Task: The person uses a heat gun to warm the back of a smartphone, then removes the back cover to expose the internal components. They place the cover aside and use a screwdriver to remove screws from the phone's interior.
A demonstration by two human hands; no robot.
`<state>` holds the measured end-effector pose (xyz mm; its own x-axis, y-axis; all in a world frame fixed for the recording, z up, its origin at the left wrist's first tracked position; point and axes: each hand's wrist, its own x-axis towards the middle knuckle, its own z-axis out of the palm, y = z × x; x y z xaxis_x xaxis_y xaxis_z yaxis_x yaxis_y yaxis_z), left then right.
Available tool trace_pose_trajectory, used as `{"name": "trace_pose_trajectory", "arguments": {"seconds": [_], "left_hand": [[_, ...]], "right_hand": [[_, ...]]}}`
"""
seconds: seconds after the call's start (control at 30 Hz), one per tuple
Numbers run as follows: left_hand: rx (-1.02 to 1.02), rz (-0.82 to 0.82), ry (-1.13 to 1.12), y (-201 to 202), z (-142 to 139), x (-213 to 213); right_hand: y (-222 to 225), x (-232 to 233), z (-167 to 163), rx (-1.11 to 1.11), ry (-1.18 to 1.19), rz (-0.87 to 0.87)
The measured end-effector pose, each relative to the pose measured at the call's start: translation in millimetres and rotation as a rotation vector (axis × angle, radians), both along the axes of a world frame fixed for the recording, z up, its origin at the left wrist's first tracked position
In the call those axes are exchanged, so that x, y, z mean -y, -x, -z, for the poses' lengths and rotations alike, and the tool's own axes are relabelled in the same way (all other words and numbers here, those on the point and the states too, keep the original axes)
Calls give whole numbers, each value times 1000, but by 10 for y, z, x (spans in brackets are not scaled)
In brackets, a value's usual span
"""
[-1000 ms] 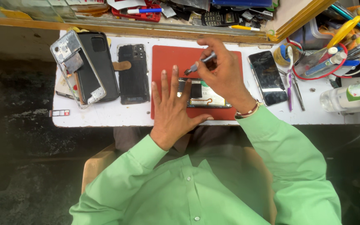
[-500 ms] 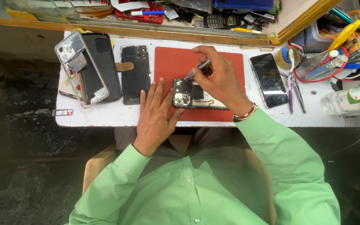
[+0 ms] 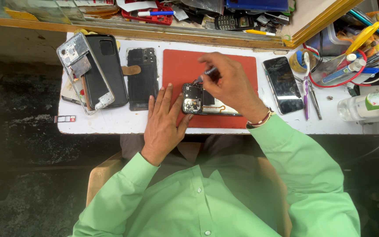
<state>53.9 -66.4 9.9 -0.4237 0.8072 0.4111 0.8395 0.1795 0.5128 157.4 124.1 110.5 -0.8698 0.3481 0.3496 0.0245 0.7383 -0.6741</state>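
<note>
Opened phone under the screwdriver on the red mat

Left hand (image 3: 163, 125) lies flat, steadying the opened phone (image 3: 200, 100); right hand (image 3: 231, 83) pinches a small screwdriver (image 3: 203, 75), tip down at the phone's upper corner, red mat (image 3: 178, 66) beneath.

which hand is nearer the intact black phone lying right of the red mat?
Right. The right hand holds a screwdriver over the opened phone, just left of the intact black phone. The left hand lies flat at the opened phone's far left end.

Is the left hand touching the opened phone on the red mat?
Touching. The head view shows the left hand flat, its fingers pressed against the opened phone's left edge.
</note>
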Motion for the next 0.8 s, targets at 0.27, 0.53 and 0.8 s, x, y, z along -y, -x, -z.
{"name": "trace_pose_trajectory", "arguments": {"seconds": [0.27,0.53,0.8], "left_hand": [[11,-8,9,3,-47,-5],[21,7,25,52,-48,-37],[23,-13,62,77,-66,-3]], "right_hand": [[369,21,-158,382,-433,75],[327,21,-253,134,-373,-65],[349,76,-267,286,-247,-17]]}}
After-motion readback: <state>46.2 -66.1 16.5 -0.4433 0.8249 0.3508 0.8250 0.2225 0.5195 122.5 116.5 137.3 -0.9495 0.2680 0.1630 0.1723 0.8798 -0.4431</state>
